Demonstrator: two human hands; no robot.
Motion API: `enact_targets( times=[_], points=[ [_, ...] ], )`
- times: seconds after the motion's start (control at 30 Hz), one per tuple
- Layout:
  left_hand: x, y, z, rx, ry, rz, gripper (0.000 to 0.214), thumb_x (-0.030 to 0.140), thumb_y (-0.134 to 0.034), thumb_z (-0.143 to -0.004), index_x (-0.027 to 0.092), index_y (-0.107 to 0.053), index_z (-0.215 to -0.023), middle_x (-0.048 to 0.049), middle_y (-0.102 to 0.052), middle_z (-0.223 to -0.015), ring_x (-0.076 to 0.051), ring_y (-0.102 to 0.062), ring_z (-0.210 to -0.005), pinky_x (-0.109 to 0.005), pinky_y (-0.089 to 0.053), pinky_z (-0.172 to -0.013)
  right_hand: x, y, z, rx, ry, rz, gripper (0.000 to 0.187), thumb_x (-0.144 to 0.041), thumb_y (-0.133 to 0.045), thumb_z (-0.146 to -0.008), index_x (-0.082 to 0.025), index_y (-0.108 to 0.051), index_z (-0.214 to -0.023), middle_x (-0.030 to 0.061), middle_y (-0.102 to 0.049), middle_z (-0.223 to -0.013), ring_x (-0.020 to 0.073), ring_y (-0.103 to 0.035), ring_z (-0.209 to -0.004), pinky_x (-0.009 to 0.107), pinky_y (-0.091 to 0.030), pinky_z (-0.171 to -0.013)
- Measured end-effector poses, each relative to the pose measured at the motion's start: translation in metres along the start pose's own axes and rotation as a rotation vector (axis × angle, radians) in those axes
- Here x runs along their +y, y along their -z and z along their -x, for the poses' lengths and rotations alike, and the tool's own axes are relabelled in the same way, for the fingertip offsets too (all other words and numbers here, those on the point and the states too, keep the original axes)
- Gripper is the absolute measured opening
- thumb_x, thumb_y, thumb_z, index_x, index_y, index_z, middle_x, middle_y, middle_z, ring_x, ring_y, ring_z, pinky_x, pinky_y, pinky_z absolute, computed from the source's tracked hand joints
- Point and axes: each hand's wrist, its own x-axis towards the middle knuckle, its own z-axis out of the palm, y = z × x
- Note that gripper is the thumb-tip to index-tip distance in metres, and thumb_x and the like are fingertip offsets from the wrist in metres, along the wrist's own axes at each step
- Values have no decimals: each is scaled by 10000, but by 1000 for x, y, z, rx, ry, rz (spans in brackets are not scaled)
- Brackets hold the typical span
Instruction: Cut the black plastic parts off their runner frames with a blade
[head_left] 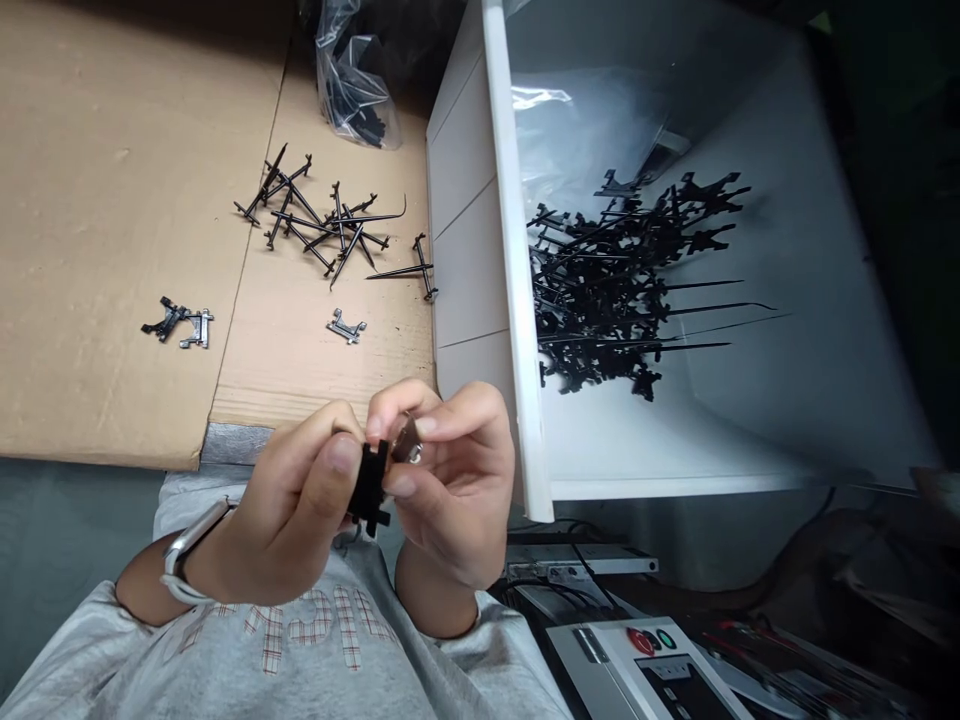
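Both hands are raised together over my lap. My left hand (292, 505), with a white-strapped watch (187, 550) on the wrist, pinches a black plastic part (369, 488) between thumb and fingers. My right hand (450, 480) holds a small silver metal clip (409, 442) against that part, and its fingers partly hide the clip. On the cardboard sheet (135, 250) lie a loose silver clip (346, 325), a black part joined to a silver clip (178, 322), and a heap of thin black spiked parts (322, 220).
A white bin (517, 250) stands right of the cardboard, holding a large pile of black spiked parts (615, 290) and a clear bag. Another plastic bag (352, 90) lies at the cardboard's far edge. A control panel with red and green buttons (645, 670) sits low on the right.
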Motion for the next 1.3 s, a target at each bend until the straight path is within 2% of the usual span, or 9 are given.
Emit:
enact_targets(
  times=[0.13, 0.23, 0.47, 0.77, 0.87, 0.97, 1.03, 1.2, 1.3],
  points=[
    [1, 0, -1, 2, 42, 33, 380, 432, -408, -1015, 207, -454, -712, 65, -342, -511, -83, -240, -427, -219, -268, -409, 1, 2, 0, -70, -41, -84, 274, -73, -723, -788, -251, -592, -950, -5, -614, -909, 46, -521, -576, 135, -437, -454],
    [2, 1, -2, -12, 60, 73, 387, 444, -421, -1010, 206, -459, -707, 67, -306, -517, -78, -237, -426, -208, -234, -389, 1, 2, -1, -92, -17, -112, 215, -121, -708, -811, -234, -587, -947, 3, -596, -902, 34, -475, -537, 133, -419, -429],
    [5, 4, -3, -19, 106, 28, 408, 477, -404, -1006, 211, -419, -698, 62, -315, -525, -82, -231, -433, -219, -254, -393, -4, -4, -2, -3, -47, -12, 182, -129, -713, -827, -231, -569, -866, -11, -599, -848, 59, -558, -602, 158, -505, -507],
    [1, 9, -1, -95, 129, 191, 370, 405, -346, -1035, 214, -412, -725, 64, -270, -546, -92, -231, -441, -235, -210, -397, -1, 0, 2, 5, -90, -32, 103, -177, -659, -875, -245, -589, -910, -17, -585, -850, 29, -402, -501, 140, -398, -449],
    [8, 30, 4, 65, 28, -132, 353, 390, -368, -1032, 214, -439, -735, 50, -368, -549, -107, -336, -476, -256, -256, -450, -3, 9, 6, 61, -150, 19, 100, -190, -665, -873, -255, -606, -921, -14, -584, -869, 35, -424, -521, 146, -391, -460],
    [19, 70, 8, 347, -78, -769, 289, 365, -459, -1002, 214, -482, -757, 47, -481, -596, -109, -401, -518, -264, -299, -531, -4, 21, 10, 122, -200, 58, 123, -171, -634, -886, -277, -619, -946, -23, -583, -889, 33, -463, -525, 157, -391, -466],
    [25, 96, 7, 452, 43, -1134, 277, 364, -431, -1000, 216, -492, -774, 27, -534, -656, -136, -480, -597, -276, -319, -600, -1, 26, 10, 146, -220, 79, 117, -170, -630, -888, -276, -618, -937, -28, -588, -887, 32, -485, -524, 164, -405, -475],
    [29, 130, 3, 344, 219, -1493, 333, 413, -405, -995, 223, -495, -737, -41, -614, -773, -229, -564, -758, -319, -338, -659, 4, 26, 7, 177, -231, 121, 85, -187, -655, -879, -254, -604, -887, -25, -603, -861, 39, -504, -527, 169, -420, -473],
    [34, 123, 5, 468, 184, -1651, 328, 461, -457, -974, 217, -547, -775, -67, -638, -795, -276, -589, -802, -343, -356, -660, 1, 24, 7, 214, -232, 139, 85, -197, -680, -865, -252, -616, -880, -25, -602, -852, 44, -509, -541, 174, -429, -479]
  ],
)
